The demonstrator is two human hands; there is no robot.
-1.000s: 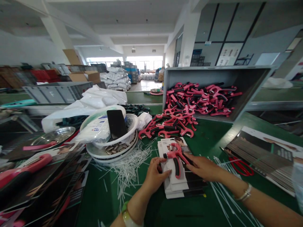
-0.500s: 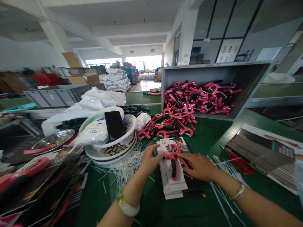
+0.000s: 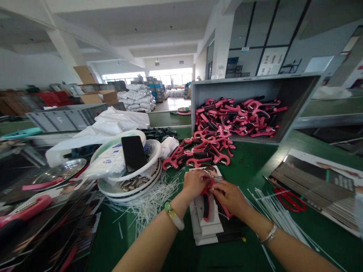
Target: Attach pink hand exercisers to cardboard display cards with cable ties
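A pink and black hand grip strengthener (image 3: 207, 208) lies on a stack of printed cardboard cards (image 3: 208, 229) in front of me. My left hand (image 3: 196, 184) curls over its upper end, fingers closed on it. From the other side my right hand (image 3: 230, 196) pinches at the same end, thumb and forefinger together. The fingers hide the spring part, and whether a thin tie is between them cannot be made out. Loose white cable ties (image 3: 279, 211) lie to the right of my right hand, and more white ties (image 3: 147, 206) spread left of the cards.
A grey crate (image 3: 297, 102) on its side spills pink hand grips (image 3: 198, 153) onto the green table (image 3: 249, 158). At left stand stacked bowls (image 3: 155, 160) with metal springs and a black phone (image 3: 134, 153). Red-handled scissors (image 3: 292, 200) lie beside bundled cards (image 3: 314, 185) at right.
My left hand has moved from the side of the hand grip up over its top. My right fingers have drawn in to a pinch at its upper end.
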